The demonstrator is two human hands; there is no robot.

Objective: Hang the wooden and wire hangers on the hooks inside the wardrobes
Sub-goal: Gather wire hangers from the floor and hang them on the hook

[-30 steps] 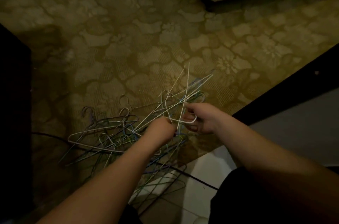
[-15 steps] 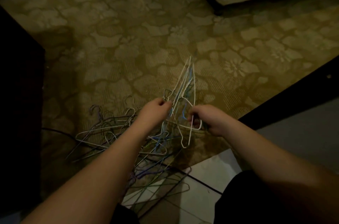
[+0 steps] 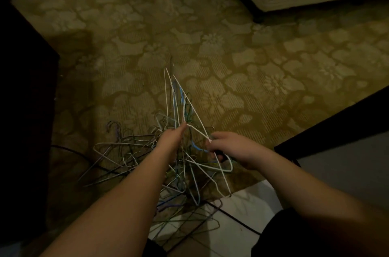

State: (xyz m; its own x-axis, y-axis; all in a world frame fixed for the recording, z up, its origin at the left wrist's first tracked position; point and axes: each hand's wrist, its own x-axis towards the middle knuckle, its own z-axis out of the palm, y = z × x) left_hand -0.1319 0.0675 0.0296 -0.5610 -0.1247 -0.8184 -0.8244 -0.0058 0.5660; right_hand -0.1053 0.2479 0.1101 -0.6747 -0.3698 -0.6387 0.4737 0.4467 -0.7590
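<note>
1. Above the patterned carpet (image 3: 242,50), both hands work a lifted bunch of wire hangers (image 3: 179,105): the right hand (image 3: 229,147) is clenched around wires near their lower bends, and the left hand (image 3: 171,136) reaches into the bunch, its grasp hidden.
2. The remaining pile of hangers (image 3: 126,155) lies tangled on the floor, just beside the left forearm.
3. Judged step: gathering and untangling; nothing is hung yet.
4. Next, the bunch likely needs freeing from the pile, then carrying to a wardrobe.

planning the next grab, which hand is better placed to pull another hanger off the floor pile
Probably the left. The left hand reaches over the loose pile of wire hangers on the carpet, which lies on its side. The right hand already grips the lifted bunch of hangers.
</note>
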